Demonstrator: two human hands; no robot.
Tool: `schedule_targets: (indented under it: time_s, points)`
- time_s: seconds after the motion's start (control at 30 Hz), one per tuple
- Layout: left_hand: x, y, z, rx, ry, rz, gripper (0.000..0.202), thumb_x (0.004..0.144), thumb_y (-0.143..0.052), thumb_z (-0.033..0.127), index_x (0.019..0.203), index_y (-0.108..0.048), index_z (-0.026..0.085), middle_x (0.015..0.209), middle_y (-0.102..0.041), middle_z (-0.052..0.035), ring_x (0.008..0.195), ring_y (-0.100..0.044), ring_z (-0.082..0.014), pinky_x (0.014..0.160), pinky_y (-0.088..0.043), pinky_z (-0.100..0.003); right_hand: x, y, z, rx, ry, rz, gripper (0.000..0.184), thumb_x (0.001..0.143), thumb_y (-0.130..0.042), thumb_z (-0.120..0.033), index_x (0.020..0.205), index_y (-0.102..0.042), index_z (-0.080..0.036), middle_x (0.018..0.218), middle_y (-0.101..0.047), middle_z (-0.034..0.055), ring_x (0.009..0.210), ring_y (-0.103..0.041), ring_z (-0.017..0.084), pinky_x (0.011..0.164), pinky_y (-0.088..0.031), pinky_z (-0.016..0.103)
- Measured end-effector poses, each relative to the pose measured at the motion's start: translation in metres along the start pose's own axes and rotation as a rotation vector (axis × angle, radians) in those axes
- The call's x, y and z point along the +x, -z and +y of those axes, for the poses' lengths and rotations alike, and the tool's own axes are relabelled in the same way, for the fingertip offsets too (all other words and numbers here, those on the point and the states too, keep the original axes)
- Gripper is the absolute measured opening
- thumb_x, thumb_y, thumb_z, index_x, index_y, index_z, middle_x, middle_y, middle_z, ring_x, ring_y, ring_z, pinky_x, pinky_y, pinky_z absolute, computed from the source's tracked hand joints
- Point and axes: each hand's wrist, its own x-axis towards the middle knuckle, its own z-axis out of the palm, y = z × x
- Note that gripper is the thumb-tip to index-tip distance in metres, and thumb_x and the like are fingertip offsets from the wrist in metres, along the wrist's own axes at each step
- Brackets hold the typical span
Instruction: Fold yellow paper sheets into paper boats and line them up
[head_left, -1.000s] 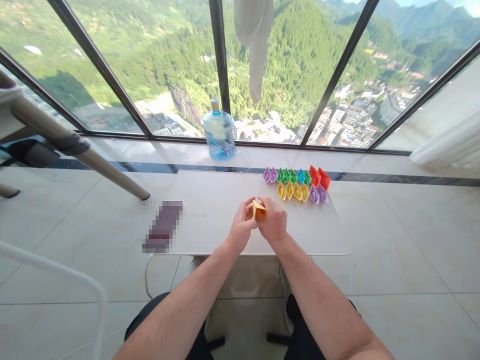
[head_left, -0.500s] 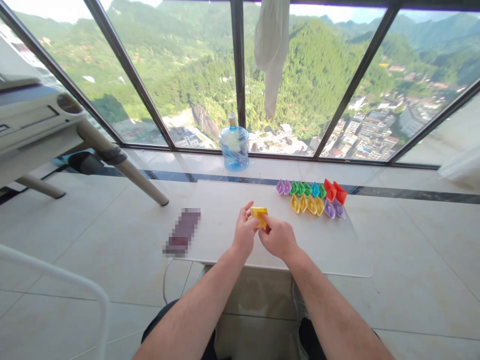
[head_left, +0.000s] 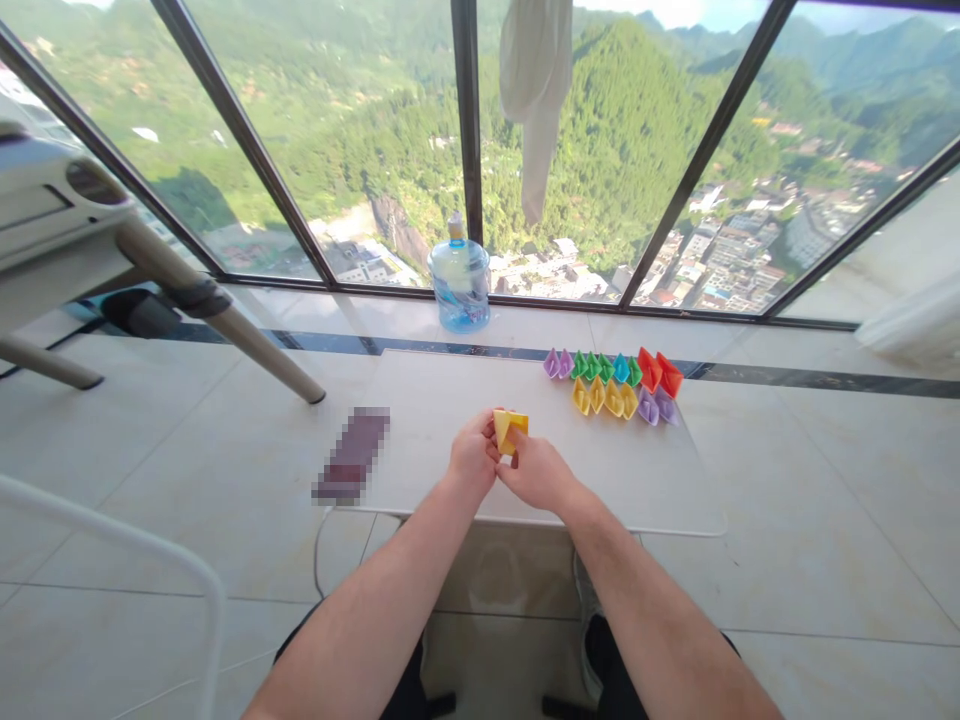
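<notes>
A partly folded piece of yellow origami paper [head_left: 512,430] is held between both hands above the white table [head_left: 420,400]. My left hand [head_left: 473,450] grips its left side, fingers curled behind it. My right hand [head_left: 537,468] pinches the lower right part, with the index finger pressed on the paper's face. A paler triangular flap shows on the left of the piece. Folded paper boats stand in two rows at the table's far right: purple, green, blue and red ones [head_left: 660,372] behind, yellow [head_left: 596,396] and purple ones [head_left: 657,407] in front.
A pixelated dark flat object [head_left: 352,455] lies at the table's left edge, a white cable [head_left: 318,560] below it. A clear blue water jug [head_left: 459,285] stands by the window. Left are a machine with a slanted leg [head_left: 259,350] and a white curved tube [head_left: 142,540].
The yellow paper has turned in my hands, and a pale triangular flap now shows on its left. My right fingers have shifted lower on it. The view has moved slightly.
</notes>
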Motion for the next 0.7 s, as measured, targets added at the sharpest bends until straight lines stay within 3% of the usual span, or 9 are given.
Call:
schedule_targets:
  time_s: [0.13, 0.37, 0.47, 0.6, 0.7]
  points:
    - [-0.001, 0.001, 0.002, 0.012, 0.007, -0.026, 0.020, 0.092, -0.061, 0.029, 0.081, -0.067, 0.013, 0.085, -0.076, -0.0112, 0.080, -0.074, -0.0210, 0.074, -0.057, -0.031, 0.000, 0.004, -0.003, 0.130, -0.005, -0.039, 0.042, 0.084, -0.065, -0.030, 0.125, -0.063, -0.023, 0.080, -0.073, 0.0018, 0.070, -0.067, 0.019, 0.063, -0.042, 0.025]
    - [0.002, 0.005, 0.003, 0.096, 0.001, -0.062, 0.012, 0.082, -0.067, 0.026, 0.083, -0.068, 0.014, 0.079, -0.075, -0.0060, 0.066, -0.070, -0.0173, 0.061, -0.054, -0.027, 0.000, 0.006, -0.004, 0.311, -0.054, -0.120, 0.036, 0.085, -0.064, -0.033, 0.119, -0.062, -0.021, 0.062, -0.067, -0.0028, 0.054, -0.063, 0.015, 0.056, -0.044, 0.023]
    - [0.005, 0.007, 0.004, 0.135, -0.024, -0.060, 0.012, 0.078, -0.069, 0.025, 0.084, -0.069, 0.014, 0.078, -0.075, -0.0051, 0.063, -0.068, -0.0164, 0.058, -0.052, -0.026, 0.000, 0.005, -0.002, 0.349, -0.052, -0.146, 0.033, 0.083, -0.063, -0.027, 0.116, -0.064, -0.021, 0.058, -0.065, -0.0045, 0.052, -0.063, 0.014, 0.055, -0.044, 0.022]
    - [0.006, 0.008, 0.006, 0.125, -0.105, -0.079, 0.014, 0.074, -0.070, 0.024, 0.082, -0.069, 0.013, 0.080, -0.076, -0.0069, 0.068, -0.069, -0.0176, 0.060, -0.053, -0.027, 0.001, 0.006, 0.002, 0.404, -0.019, -0.082, 0.051, 0.079, -0.057, -0.014, 0.129, -0.062, -0.027, 0.056, -0.062, -0.0080, 0.051, -0.062, 0.011, 0.055, -0.046, 0.020]
    - [0.004, 0.009, 0.005, 0.180, -0.116, -0.125, 0.019, 0.074, -0.072, 0.028, 0.085, -0.070, 0.014, 0.082, -0.076, -0.0078, 0.071, -0.070, -0.0202, 0.061, -0.052, -0.029, 0.002, 0.005, 0.006, 0.411, -0.067, -0.138, 0.053, 0.077, -0.056, -0.012, 0.129, -0.060, -0.024, 0.058, -0.064, -0.0071, 0.047, -0.060, 0.011, 0.049, -0.045, 0.019]
